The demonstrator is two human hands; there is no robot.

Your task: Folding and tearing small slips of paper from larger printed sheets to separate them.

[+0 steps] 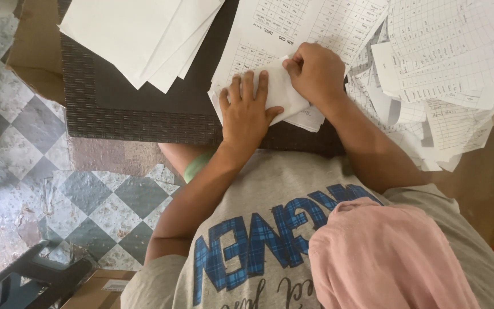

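Folded white paper [281,91]: lies on the printed forms at the near edge of the table, under both your hands.
- Dark woven table [115,109]: bears everything.
- Heap of printed forms [447,63]: spread to your right.
- Stack of blank sheets [144,34]: to your left, well apart.
- Left hand [247,111]: open, flat, fingers pressing the paper down.
- Right hand [315,71]: curled, pinching the paper's far corner.

Step, as judged: creasing a fold. Next move calls for steady left pressure while your right hand runs the edge.
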